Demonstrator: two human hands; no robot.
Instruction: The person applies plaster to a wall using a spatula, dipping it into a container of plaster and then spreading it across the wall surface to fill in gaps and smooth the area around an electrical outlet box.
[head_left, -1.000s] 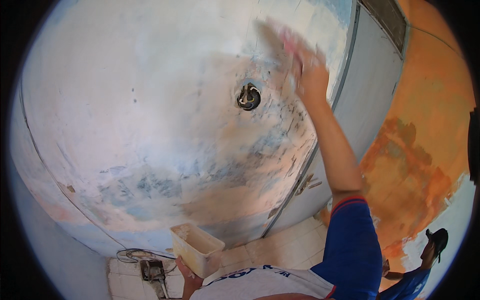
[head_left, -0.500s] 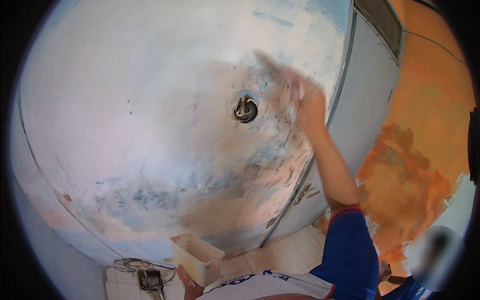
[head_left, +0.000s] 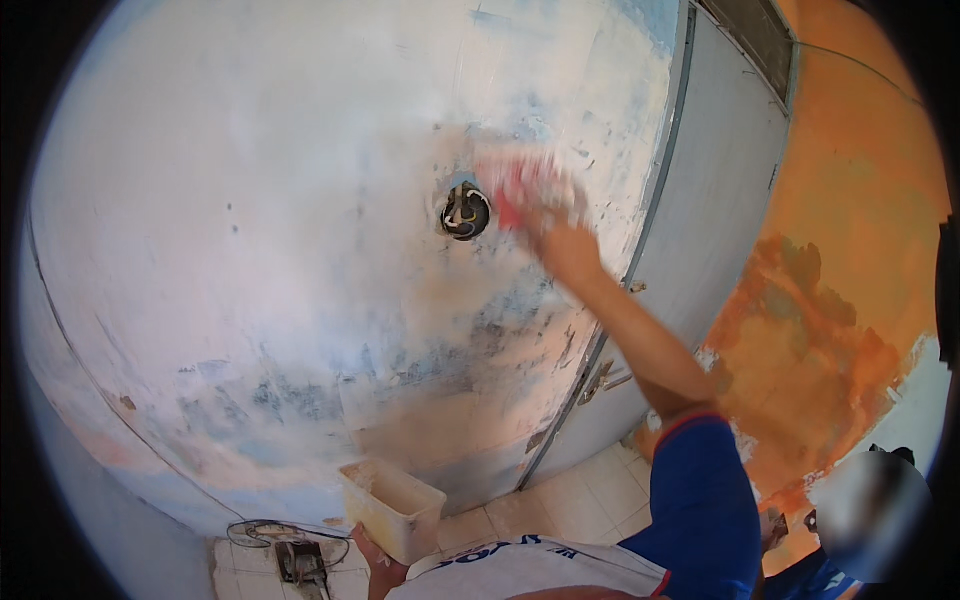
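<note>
1. Head view: the right hand [head_left: 568, 250] sweeps down the patchy wall [head_left: 250, 290], bringing its red tool [head_left: 512, 190] in just right of the round electrical box [head_left: 465, 212]. So the stroke now seems to be on the strip between box and door [head_left: 715, 150].
2. Half a second ago that hand is higher and farther right of the box; now it's lower and closer, and the whole wall slides slightly left in view.
3. Fingers: the right ones look clenched around the tool, though blur hides each one; the left hand [head_left: 375, 550] grips the plastic tub [head_left: 410, 537], low before the wall.
</note>
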